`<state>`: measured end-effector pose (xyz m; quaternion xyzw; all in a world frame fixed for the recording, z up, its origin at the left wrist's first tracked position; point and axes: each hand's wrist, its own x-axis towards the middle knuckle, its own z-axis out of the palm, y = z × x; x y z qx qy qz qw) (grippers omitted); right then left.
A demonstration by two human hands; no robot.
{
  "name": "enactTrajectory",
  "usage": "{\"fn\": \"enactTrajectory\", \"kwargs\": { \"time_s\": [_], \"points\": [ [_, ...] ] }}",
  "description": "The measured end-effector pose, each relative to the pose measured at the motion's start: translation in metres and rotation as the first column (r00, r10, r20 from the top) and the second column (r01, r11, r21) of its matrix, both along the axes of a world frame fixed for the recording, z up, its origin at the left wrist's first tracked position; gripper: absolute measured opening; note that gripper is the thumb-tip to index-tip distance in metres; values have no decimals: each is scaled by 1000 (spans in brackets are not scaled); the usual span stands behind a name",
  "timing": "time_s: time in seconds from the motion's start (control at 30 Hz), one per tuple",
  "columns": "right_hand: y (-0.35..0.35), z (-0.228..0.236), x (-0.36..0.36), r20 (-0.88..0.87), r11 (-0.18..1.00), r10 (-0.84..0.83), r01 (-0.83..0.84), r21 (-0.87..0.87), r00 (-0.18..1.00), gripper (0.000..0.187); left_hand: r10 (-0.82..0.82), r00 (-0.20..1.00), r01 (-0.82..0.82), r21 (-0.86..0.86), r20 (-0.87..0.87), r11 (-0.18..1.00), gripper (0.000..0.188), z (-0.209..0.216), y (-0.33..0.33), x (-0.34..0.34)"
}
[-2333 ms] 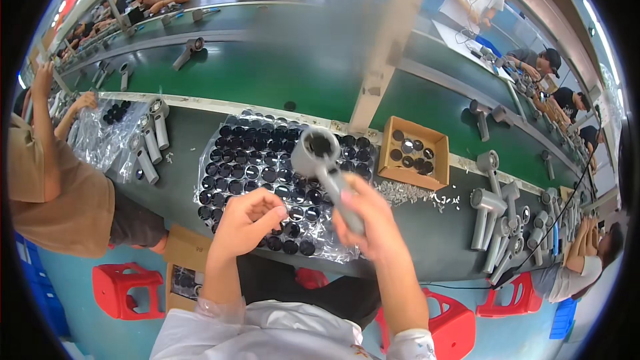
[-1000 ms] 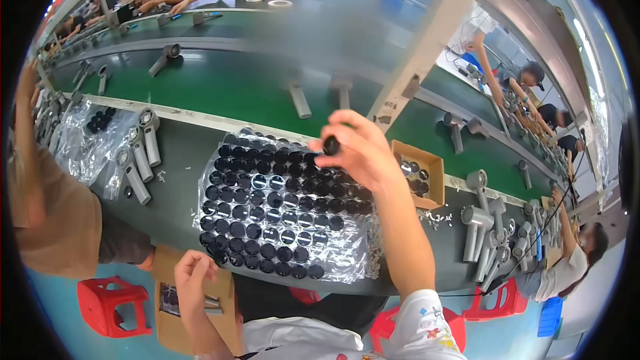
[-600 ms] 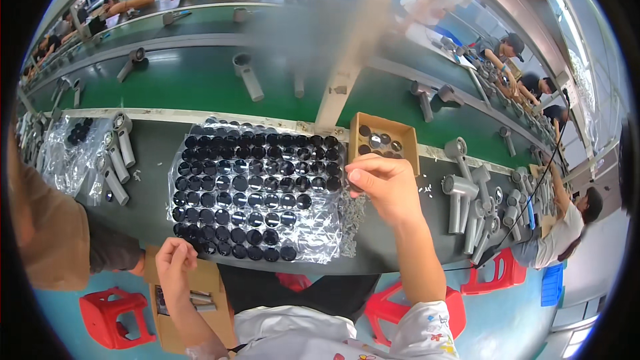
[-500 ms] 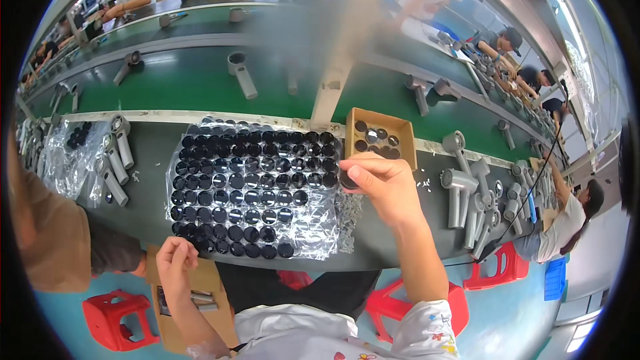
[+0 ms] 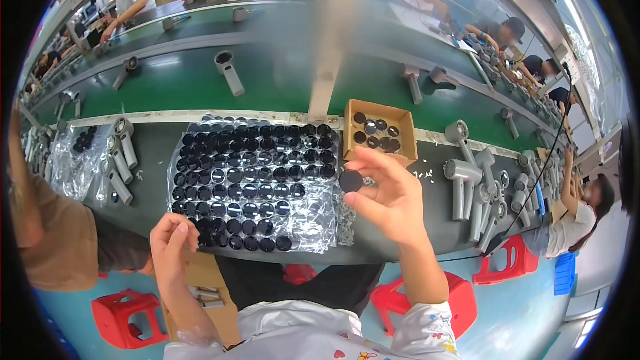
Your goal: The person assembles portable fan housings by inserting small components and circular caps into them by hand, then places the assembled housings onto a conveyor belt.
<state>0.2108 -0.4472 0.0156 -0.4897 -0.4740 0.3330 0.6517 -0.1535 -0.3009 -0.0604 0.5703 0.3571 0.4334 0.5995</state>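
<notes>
My left hand (image 5: 172,240) is at the sheet's near left corner, fingers curled toward the thumb; whether they grip anything I cannot tell. Rows of black discs (image 5: 233,209) cover most of the clear sheet (image 5: 310,220). Over its right edge, my right hand (image 5: 393,200) pinches one disc (image 5: 351,181) between thumb and fingers. Beyond, a carton (image 5: 411,140) holds more discs; past that runs the green belt (image 5: 173,90).
</notes>
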Motion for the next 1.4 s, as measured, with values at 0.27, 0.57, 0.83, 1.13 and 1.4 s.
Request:
{"fn": "enactTrajectory", "kwargs": {
  "time_s": [0.27,0.57,0.83,1.13,1.4],
  "points": [
    [4,-24,39,389,954,-273,300,-9,880,50,-170,985,172,140,-25,975,13,52,23,56],
    [-3,-54,80,627,801,-531,580,150,571,35,-134,850,340,336,-510,878,27,69,178,185],
    [-81,-62,88,467,723,-632,688,67,619,14,188,568,521,527,-801,672,63,-25,303,268],
    [-112,-72,99,442,697,-559,686,-208,702,12,16,843,128,228,-538,965,35,-1,298,269],
    [-66,-108,125,670,636,-498,757,-150,551,17,-186,950,155,137,251,978,64,79,147,121]
  ]
}}
